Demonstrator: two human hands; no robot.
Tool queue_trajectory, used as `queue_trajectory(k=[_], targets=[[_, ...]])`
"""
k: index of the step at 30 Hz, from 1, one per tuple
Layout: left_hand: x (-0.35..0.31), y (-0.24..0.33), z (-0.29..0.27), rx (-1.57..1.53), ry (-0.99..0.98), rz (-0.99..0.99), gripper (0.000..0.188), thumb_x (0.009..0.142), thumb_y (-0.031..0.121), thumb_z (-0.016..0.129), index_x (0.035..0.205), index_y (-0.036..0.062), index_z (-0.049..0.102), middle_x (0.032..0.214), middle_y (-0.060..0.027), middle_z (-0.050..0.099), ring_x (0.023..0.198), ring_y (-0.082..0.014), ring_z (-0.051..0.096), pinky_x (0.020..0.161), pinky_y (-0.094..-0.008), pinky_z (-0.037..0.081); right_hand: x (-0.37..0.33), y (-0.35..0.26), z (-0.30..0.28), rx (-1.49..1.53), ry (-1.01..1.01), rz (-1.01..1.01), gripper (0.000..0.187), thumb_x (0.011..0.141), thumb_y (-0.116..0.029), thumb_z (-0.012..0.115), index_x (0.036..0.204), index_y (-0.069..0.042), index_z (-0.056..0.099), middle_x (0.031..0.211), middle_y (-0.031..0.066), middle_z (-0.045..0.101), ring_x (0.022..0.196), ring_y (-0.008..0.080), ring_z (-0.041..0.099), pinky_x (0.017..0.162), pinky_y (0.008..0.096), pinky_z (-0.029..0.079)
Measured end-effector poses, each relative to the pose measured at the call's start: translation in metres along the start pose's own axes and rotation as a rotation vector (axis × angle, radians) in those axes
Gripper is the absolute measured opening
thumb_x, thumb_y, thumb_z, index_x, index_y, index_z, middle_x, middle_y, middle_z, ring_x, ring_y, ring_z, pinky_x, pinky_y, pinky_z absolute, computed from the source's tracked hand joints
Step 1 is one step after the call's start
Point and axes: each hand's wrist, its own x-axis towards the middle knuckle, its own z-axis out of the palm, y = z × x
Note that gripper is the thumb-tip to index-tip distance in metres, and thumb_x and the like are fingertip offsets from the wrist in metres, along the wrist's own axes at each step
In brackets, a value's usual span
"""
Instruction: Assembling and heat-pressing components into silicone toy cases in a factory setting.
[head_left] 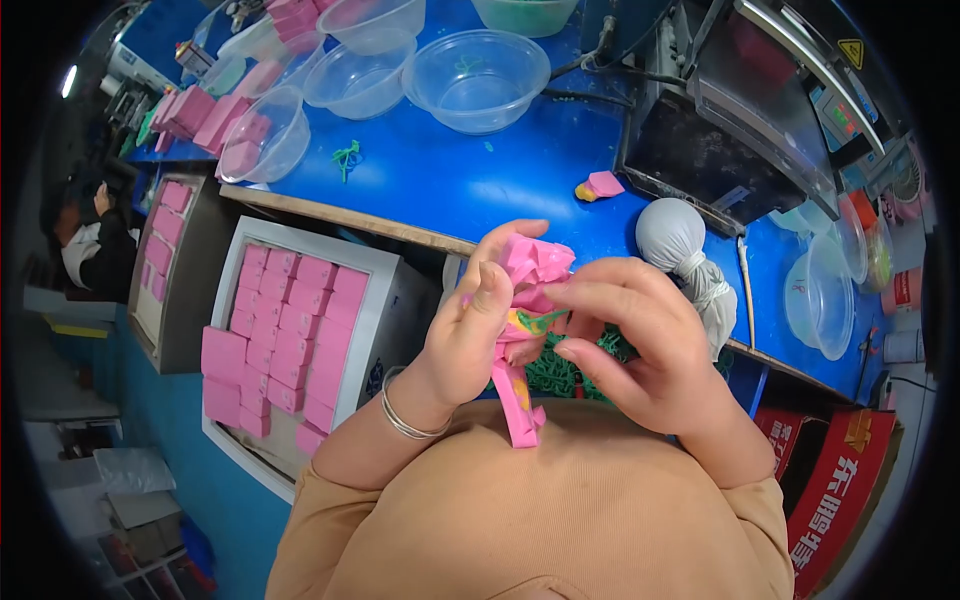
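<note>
In front of my chest, my left hand [458,335] is closed round a soft-looking pink piece [520,405] with yellow and green patches. Its crumpled upper end sticks up past my fingers, and a flat strip of it hangs below. My right hand [645,335] is bent in from the other side, its fingertips pinching at the middle of the piece beside a green bit [538,322]. The fingers partly hide what they grip there. Beneath the hands lies a heap of thin green strands [560,375].
Clear plastic bowls [476,80] stand on the blue table [400,190]. A small pink and yellow scrap [600,186], a tied cloth bundle [672,235] and a dark machine [700,150] are at right. Pink blocks [285,315] fill a white-edged box at left; a red carton [840,480] stands lower right.
</note>
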Motion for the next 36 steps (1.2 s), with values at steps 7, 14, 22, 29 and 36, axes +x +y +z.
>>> queue_trajectory(k=[7, 14, 22, 29, 36], targets=[[-0.001, -0.002, 0.004, 0.176, -0.046, -0.042, 0.069, 0.092, 0.056, 0.02, 0.133, 0.0006, 0.027, 0.105, -0.0057, 0.052, 0.085, -0.0088, 0.05, 0.068, -0.021, 0.044, -0.001, 0.016, 0.003, -0.254, -0.011, -0.234, 0.026, 0.065, 0.0, 0.068, 0.089, -0.002, 0.059, 0.08, 0.0107, 0.057, 0.068, 0.0265, 0.058, 0.055, 0.033, 0.047], [-0.001, -0.004, 0.007, 0.157, -0.023, -0.026, 0.07, 0.091, 0.058, 0.023, 0.133, 0.0008, 0.027, 0.099, -0.0058, 0.052, 0.068, -0.0068, 0.047, 0.053, -0.0192, 0.039, -0.006, 0.02, 0.007, -0.272, 0.029, -0.211, 0.022, 0.062, 0.0, 0.067, 0.082, -0.003, 0.06, 0.073, 0.0085, 0.054, 0.062, 0.024, 0.056, 0.05, 0.032, 0.045], [-0.002, -0.002, 0.011, 0.144, 0.006, -0.033, 0.074, 0.089, 0.061, 0.027, 0.132, 0.0007, 0.026, 0.093, -0.0061, 0.052, 0.058, -0.0059, 0.043, 0.049, -0.019, 0.036, -0.006, 0.018, 0.01, -0.248, 0.101, -0.229, 0.021, 0.062, 0.002, 0.067, 0.081, -0.002, 0.06, 0.071, 0.0084, 0.054, 0.061, 0.023, 0.056, 0.049, 0.0313, 0.045], [-0.003, -0.001, 0.01, 0.123, -0.009, -0.04, 0.077, 0.087, 0.063, 0.027, 0.132, 0.0007, 0.026, 0.093, -0.0067, 0.051, 0.06, -0.006, 0.044, 0.05, -0.0186, 0.036, -0.007, 0.017, 0.011, -0.246, 0.108, -0.22, 0.02, 0.062, 0.004, 0.068, 0.079, -0.001, 0.058, 0.071, 0.0087, 0.054, 0.06, 0.0223, 0.057, 0.049, 0.0304, 0.045], [-0.004, -0.006, 0.006, -0.057, -0.097, -0.022, 0.064, 0.092, 0.052, 0.031, 0.135, 0.0058, 0.021, 0.095, -0.0026, 0.05, 0.064, -0.0047, 0.041, 0.055, -0.0183, 0.036, -0.008, 0.016, 0.011, -0.242, 0.111, -0.228, 0.021, 0.061, 0.004, 0.068, 0.079, -0.001, 0.058, 0.071, 0.009, 0.054, 0.06, 0.022, 0.056, 0.05, 0.0297, 0.045]])
